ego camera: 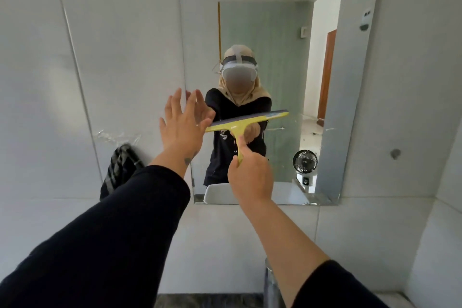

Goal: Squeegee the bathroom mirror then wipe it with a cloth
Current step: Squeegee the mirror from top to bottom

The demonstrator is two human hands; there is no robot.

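Yellow plastic squeegee point(246, 121) lies against the mirror point(275, 57) at about mid-height, its blade nearly level and tilted up slightly to the right. Our right hand point(251, 177) has its grip closed around the lower handle, forefinger laid along the stem. Our left hand point(183, 125) is spread flat, holding nothing, at the mirror's left edge, its fingertips near the blade's left end. We judge the squeegee step to be in hand, with the lower glass not yet drawn. The next move calls for an even downward pull with the blade kept pressed flat. A dark checked cloth point(120, 170) hangs on the tiled wall point(112, 57) left of the mirror, ready for the wipe.
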